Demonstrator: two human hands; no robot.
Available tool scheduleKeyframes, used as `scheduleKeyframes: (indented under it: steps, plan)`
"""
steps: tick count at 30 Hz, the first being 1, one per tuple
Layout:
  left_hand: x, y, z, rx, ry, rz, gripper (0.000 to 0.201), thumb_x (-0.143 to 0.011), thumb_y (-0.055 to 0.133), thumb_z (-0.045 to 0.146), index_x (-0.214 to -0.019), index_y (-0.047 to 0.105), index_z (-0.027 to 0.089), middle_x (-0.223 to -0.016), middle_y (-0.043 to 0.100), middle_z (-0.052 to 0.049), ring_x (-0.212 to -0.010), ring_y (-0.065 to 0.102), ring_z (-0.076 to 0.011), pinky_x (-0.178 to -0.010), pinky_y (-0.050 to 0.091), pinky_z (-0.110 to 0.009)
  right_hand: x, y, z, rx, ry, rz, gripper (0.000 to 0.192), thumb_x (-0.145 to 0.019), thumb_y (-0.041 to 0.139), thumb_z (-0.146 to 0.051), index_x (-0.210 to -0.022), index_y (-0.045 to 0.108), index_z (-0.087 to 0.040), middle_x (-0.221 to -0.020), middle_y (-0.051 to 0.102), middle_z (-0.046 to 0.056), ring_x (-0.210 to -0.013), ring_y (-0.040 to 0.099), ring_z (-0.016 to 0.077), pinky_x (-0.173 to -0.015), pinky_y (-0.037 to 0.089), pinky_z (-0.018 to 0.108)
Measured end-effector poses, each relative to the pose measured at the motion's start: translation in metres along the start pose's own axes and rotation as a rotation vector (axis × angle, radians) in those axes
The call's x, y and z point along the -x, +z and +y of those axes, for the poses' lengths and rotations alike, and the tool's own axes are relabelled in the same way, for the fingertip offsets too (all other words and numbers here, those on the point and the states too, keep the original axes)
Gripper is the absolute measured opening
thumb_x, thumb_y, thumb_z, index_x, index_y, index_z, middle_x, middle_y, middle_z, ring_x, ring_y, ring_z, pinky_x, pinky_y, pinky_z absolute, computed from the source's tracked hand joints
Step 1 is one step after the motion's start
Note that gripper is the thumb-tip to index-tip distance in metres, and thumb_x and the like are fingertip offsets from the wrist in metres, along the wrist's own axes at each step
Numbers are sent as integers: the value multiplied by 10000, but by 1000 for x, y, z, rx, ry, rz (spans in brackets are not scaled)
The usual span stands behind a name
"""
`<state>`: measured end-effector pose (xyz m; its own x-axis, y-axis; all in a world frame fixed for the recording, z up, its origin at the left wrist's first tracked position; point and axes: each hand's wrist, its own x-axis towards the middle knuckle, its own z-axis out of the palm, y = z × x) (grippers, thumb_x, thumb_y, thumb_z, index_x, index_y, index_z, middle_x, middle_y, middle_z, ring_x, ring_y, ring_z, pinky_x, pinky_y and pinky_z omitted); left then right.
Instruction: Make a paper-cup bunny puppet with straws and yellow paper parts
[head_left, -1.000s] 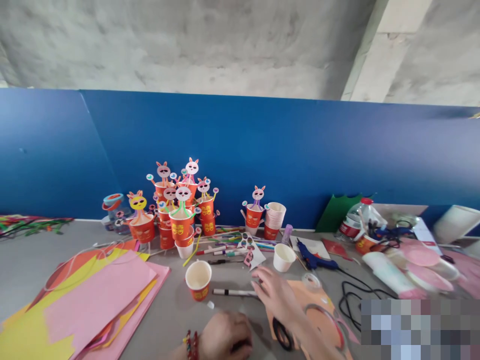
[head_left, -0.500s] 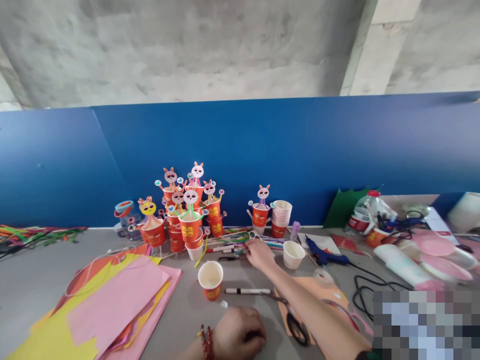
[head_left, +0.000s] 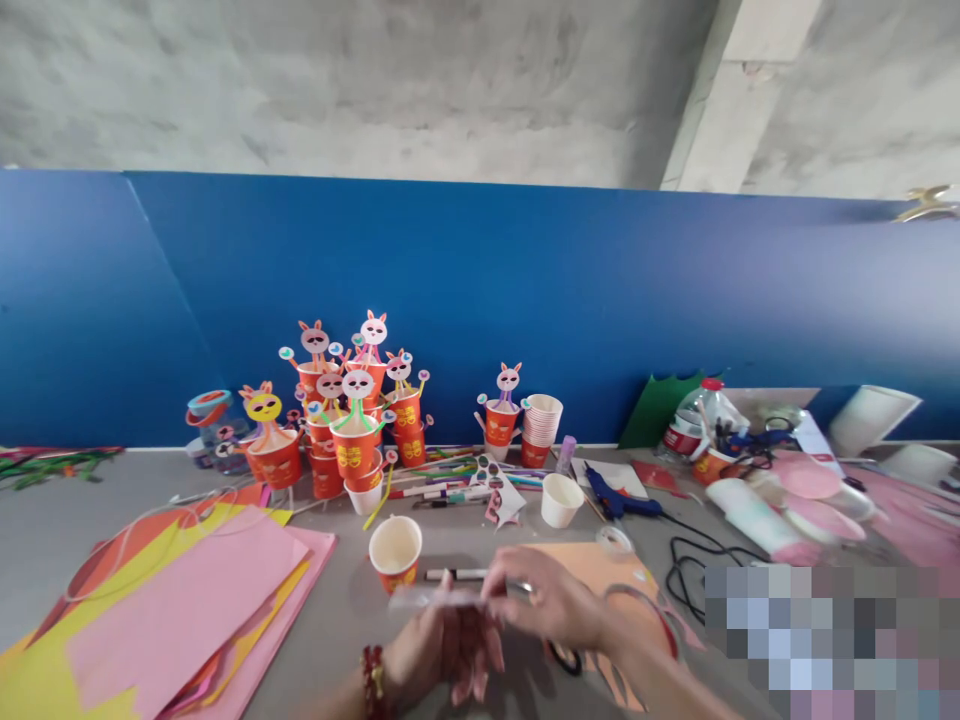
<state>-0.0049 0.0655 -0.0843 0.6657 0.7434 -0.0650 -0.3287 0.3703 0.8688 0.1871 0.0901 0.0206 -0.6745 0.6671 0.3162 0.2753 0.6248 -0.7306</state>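
Observation:
My left hand (head_left: 442, 640), with a beaded bracelet at its wrist, is raised palm-up over the front of the table. A thin pale strip (head_left: 424, 599), blurred by motion, lies across its thumb; its other fingers are loosely curled. My right hand (head_left: 551, 600) meets it from the right, fingertips pinched at the strip's right end. What exactly the strip is, I cannot make out. Just behind the hands are an orange paper cup (head_left: 395, 550) and a marker (head_left: 454, 574). Scissors (head_left: 564, 657) show partly below my right forearm, on orange paper (head_left: 592, 560).
Cups with paper animal figures (head_left: 356, 435) stand at the back left. A cup stack (head_left: 541, 430) is at the back, with pens (head_left: 450, 494) before it. Coloured paper (head_left: 187, 590) lies left. A glue gun (head_left: 619, 497) and its cord are at right, near a bottle (head_left: 686, 425).
My right hand has drawn back from the pens to meet my left hand, which has turned palm-up. A pale strip now shows between them. The view has shifted slightly right.

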Motion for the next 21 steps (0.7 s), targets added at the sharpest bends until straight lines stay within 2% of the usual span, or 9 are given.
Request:
scheduleKeyframes:
  steps: [1, 3, 4, 6, 8, 11, 15, 18, 21]
  plan:
    - [0, -2, 0, 48, -46, -65, 798, -819, 211, 827, -928, 591, 134, -674, 677, -76, -367, 543, -115, -308, 298, -186, 9, 6, -3, 37, -23, -55, 129, -842, 593, -251, -860, 715, -215, -793, 716, 29, -778, 644, 195, -734, 460, 287]
    - [2, -5, 4, 36, -128, -186, 656, -816, 437, 762, -1000, 566, 146, -696, 706, -69, -374, 567, -115, -314, 306, -173, 22, 14, -3, 142, -33, -120, 200, -887, 545, -254, -924, 741, -235, -832, 723, 38, -786, 637, 187, -729, 449, 274]
    - [5, -5, 7, 5, -162, -207, 551, -794, 609, 649, -1041, 549, 160, -712, 717, -54, -386, 578, -109, -327, 319, -163, 25, 16, -1, 188, -25, -124, 233, -916, 513, -263, -941, 744, -242, -842, 724, 41, -785, 634, 182, -728, 448, 268]
    - [11, -4, 15, -36, -203, -172, 462, -762, 739, 475, -1049, 549, 166, -653, 696, -6, -348, 532, -83, -323, 297, -155, 29, 16, 8, 236, 16, -71, 251, -938, 500, -292, -932, 746, -246, -840, 722, 42, -778, 628, 177, -734, 450, 267]
    - [16, 0, 21, -71, -213, -98, 365, -797, 718, 423, -997, 586, 148, -557, 632, 38, -294, 422, -44, -306, 224, -157, 32, 15, 21, 181, 75, 25, 209, -917, 549, -319, -907, 741, -237, -810, 711, 39, -761, 623, 176, -735, 459, 274]
    - [20, 7, 26, -130, -213, -25, 354, -861, 632, 466, -961, 629, 126, -481, 555, 67, -269, 296, -19, -303, 131, -180, 37, 16, 38, -202, 234, 193, 171, -848, 657, -359, -913, 692, -206, -754, 685, 19, -676, 623, 155, -651, 477, 254]
    - [18, 14, 25, -184, -225, -6, 408, -874, 598, 504, -962, 648, 109, -460, 523, 74, -269, 257, -15, -313, 117, -195, 41, 24, 43, -703, 355, 209, 261, -800, 737, -402, -887, 634, -179, -673, 672, -3, -594, 624, 128, -591, 466, 230]
    - [17, 15, 22, -184, -231, -6, 427, -885, 567, 527, -951, 640, 111, -467, 525, 69, -271, 250, -20, -311, 110, -198, 39, 25, 37, -780, 365, 254, 265, -831, 714, -425, -849, 650, -169, -644, 678, 6, -578, 615, 123, -594, 469, 235]
    - [16, 14, 19, -179, -210, 59, 421, -887, 550, 552, -917, 606, 135, -473, 510, 78, -288, 235, -23, -316, 109, -188, 35, 19, 37, -832, 352, 443, 291, -833, 709, -459, -814, 648, -176, -603, 649, -7, -545, 581, 117, -563, 466, 230]
